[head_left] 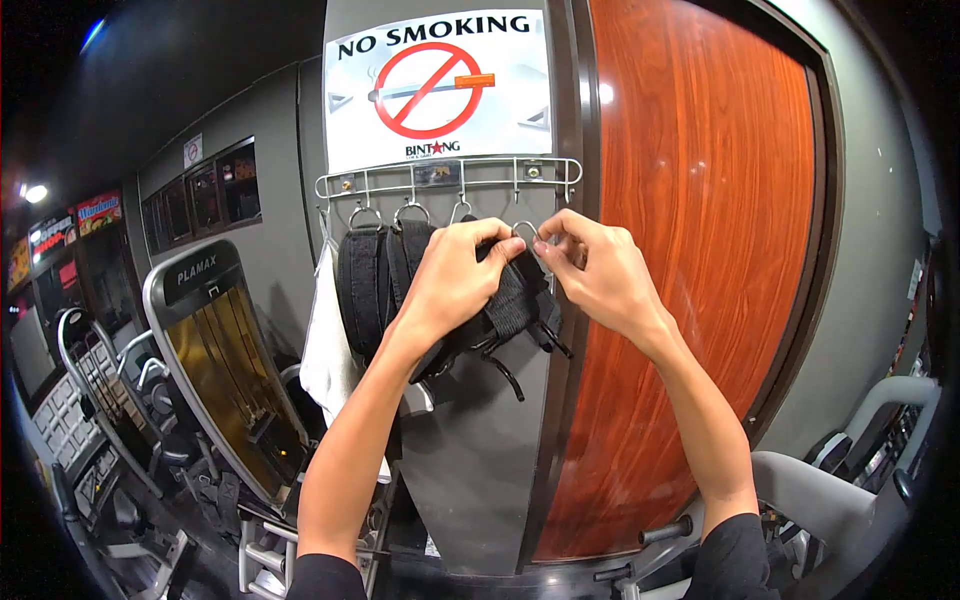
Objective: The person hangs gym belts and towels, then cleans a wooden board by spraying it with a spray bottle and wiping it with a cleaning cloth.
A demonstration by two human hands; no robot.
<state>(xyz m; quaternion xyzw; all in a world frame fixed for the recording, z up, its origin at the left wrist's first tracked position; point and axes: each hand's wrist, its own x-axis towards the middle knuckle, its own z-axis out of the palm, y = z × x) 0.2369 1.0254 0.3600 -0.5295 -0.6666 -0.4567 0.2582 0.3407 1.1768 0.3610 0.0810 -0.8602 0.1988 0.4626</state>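
Observation:
My left hand [452, 278] is closed at the top of a black padded strap [515, 305] with a metal ring, its thumb and fingertips beside the ring. The fingers of my right hand [605, 275] pinch the other side of this metal ring [525, 224]. Just above the ring are the right-hand hooks of a silver wall rack [448, 183]. More black straps [362, 272] hang by their rings from the rack to the left. A white cloth [326, 335] hangs at the rack's left end. Loose strap ends dangle below my hands.
A "NO SMOKING" sign [437, 85] is on the grey wall above the rack. A reddish wooden door [700, 250] stands close on the right. Weight machines, one a PLAMAX [225, 370], fill the left side. Grey machine frames [820, 500] sit at the lower right.

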